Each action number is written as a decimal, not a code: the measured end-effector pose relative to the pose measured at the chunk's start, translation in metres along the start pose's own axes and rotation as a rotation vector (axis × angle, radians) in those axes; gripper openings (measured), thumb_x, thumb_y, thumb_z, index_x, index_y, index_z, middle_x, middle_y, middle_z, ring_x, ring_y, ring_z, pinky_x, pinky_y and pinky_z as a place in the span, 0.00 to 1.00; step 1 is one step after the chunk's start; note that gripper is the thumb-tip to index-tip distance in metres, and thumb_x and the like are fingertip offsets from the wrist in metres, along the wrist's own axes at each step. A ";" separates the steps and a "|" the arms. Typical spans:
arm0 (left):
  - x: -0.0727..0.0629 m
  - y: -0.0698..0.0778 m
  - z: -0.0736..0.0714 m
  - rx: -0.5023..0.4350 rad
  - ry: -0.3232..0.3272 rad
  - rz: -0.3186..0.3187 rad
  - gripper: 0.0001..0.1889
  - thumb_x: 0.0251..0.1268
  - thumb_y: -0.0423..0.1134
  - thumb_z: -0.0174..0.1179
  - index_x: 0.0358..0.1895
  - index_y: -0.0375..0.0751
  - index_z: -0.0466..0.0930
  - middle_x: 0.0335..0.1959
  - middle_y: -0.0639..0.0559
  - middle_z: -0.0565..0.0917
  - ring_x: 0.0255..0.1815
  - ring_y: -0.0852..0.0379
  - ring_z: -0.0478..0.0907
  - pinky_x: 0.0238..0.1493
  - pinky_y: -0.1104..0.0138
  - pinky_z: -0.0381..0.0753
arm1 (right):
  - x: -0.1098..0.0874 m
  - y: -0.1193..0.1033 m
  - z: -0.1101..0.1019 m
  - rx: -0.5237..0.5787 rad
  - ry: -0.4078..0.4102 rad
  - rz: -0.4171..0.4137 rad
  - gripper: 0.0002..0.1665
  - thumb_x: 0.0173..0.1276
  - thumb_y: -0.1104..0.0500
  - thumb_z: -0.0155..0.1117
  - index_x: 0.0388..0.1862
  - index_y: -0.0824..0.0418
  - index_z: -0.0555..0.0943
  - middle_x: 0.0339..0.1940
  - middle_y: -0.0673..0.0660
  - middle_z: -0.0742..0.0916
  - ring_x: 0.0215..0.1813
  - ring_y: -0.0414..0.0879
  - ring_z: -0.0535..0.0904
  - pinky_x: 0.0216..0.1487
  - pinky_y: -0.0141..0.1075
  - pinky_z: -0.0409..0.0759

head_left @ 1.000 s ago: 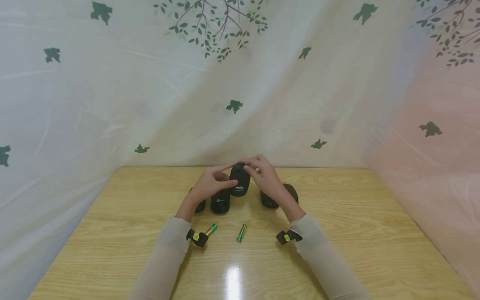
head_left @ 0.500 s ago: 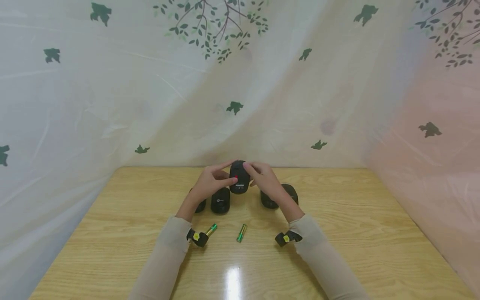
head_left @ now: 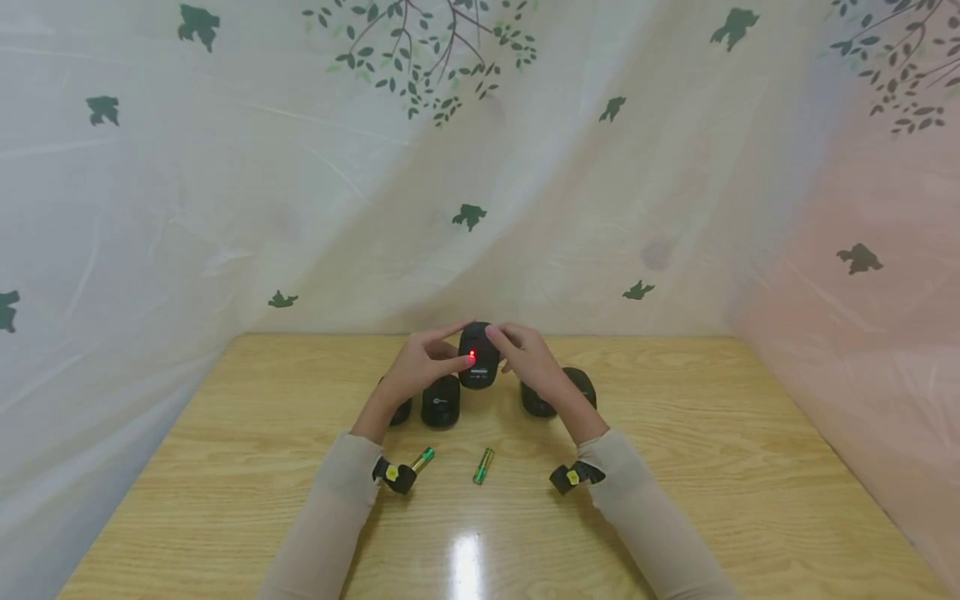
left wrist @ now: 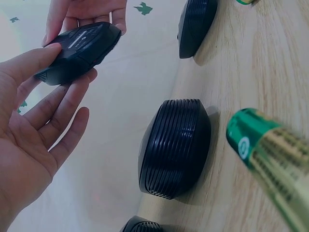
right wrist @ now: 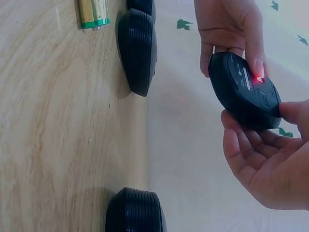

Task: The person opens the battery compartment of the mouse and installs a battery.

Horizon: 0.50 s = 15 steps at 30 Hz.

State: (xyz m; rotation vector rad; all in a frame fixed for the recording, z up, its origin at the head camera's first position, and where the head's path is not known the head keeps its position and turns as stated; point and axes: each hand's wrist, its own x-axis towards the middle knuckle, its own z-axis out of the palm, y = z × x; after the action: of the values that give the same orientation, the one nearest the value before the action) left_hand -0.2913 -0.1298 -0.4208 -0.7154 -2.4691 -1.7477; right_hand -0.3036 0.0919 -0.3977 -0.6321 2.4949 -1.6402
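A black computer mouse (head_left: 478,379) is held up over the back of the table, its underside turned toward the head camera. A red light glows on that underside beside the left thumb. My left hand (head_left: 414,367) grips the mouse by its left side, thumb on the base and fingers behind. On the other side my right hand (head_left: 531,354) pinches its upper right part, thumb on the base, as the right wrist view also shows with the mouse (right wrist: 241,94) between both hands.
Another black mouse (head_left: 441,404) stands below the left hand, with one more (head_left: 400,412) partly hidden by the left wrist. Two black mice (head_left: 581,385) stand behind the right forearm. Green-and-gold batteries (head_left: 483,467) lie on the wooden table (head_left: 675,467); one (head_left: 423,458) is beside the left wrist camera.
The red light on the mouse's underside has come on and grown brighter. My right fingers have shifted from the mouse's top end to its right side, thumb on the base.
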 end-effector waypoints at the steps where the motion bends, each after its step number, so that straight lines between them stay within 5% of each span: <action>1: 0.000 0.000 0.000 0.000 0.000 -0.001 0.32 0.66 0.36 0.70 0.73 0.49 0.73 0.52 0.36 0.87 0.42 0.48 0.89 0.45 0.57 0.88 | 0.000 0.000 0.000 -0.002 -0.004 -0.003 0.27 0.83 0.47 0.50 0.61 0.68 0.81 0.49 0.66 0.87 0.45 0.51 0.82 0.48 0.60 0.84; 15: -0.003 0.003 0.001 0.013 -0.015 -0.014 0.32 0.67 0.37 0.69 0.74 0.50 0.72 0.58 0.38 0.85 0.44 0.46 0.89 0.49 0.55 0.88 | -0.001 0.003 -0.003 -0.009 -0.048 -0.008 0.26 0.83 0.47 0.51 0.62 0.67 0.80 0.52 0.65 0.86 0.47 0.50 0.82 0.48 0.57 0.85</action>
State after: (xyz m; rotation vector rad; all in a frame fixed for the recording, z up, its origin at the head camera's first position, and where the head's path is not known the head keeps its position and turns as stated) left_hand -0.2868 -0.1294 -0.4190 -0.7146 -2.4985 -1.7360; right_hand -0.3048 0.0958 -0.3996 -0.6749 2.4707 -1.5986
